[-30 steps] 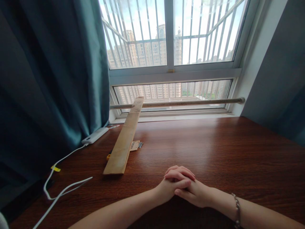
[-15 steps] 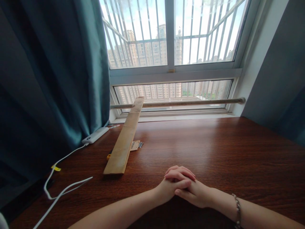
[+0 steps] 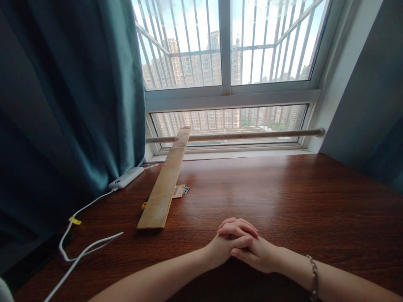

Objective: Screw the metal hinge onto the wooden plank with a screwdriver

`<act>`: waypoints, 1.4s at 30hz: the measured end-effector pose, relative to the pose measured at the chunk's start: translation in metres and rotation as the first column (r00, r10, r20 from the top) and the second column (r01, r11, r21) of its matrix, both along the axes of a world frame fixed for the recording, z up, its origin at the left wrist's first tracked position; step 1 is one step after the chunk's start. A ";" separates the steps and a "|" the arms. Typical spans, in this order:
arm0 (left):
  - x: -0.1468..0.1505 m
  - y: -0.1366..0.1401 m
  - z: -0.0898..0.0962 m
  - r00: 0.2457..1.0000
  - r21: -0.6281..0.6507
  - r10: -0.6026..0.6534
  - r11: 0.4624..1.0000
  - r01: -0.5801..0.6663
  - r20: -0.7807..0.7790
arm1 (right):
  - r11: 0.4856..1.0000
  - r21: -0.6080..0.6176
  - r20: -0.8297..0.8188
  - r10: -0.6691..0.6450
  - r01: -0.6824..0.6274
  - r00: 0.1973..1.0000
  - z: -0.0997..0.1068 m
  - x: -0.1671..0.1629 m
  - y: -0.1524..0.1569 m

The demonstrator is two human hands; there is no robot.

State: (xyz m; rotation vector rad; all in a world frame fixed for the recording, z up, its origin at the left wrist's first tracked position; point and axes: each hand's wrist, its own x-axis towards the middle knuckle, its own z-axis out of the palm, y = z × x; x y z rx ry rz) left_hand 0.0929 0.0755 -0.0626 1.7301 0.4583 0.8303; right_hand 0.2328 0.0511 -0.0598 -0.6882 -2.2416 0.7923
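Note:
My left hand point(image 3: 219, 251) and my right hand point(image 3: 262, 253) are clasped over the near part of the brown wooden table point(image 3: 267, 197). Their fingers interlock, closed around each other, with no object visible between them. Up and to the left of my hands lies a long wooden board point(image 3: 163, 184), slanting away toward the window. A small cardboard piece point(image 3: 178, 191) and several screws or nails point(image 3: 186, 190) stick out past the board's right edge. On its other side, a yellow and black item point(image 3: 144, 206) is mostly hidden by the board.
A white power bank or similar device point(image 3: 126, 178) sits by the blue curtain point(image 3: 103, 105). Its white cable point(image 3: 75, 262) loops across the table's left side and carries a yellow tag point(image 3: 75, 220). A horizontal rail point(image 3: 252, 135) crosses before the barred window; the board's far end reaches it.

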 end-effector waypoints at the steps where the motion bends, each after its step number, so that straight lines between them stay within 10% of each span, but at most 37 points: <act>1: 0.000 0.000 0.001 1.000 0.000 -0.001 1.000 0.001 -0.003 | 1.000 0.001 0.000 0.002 -0.002 1.000 0.000 0.000 0.000; 42: 0.000 0.001 -0.001 1.000 0.018 -0.004 1.000 0.003 0.027 | 1.000 -0.008 -0.009 0.010 -0.010 1.000 0.001 0.000 0.000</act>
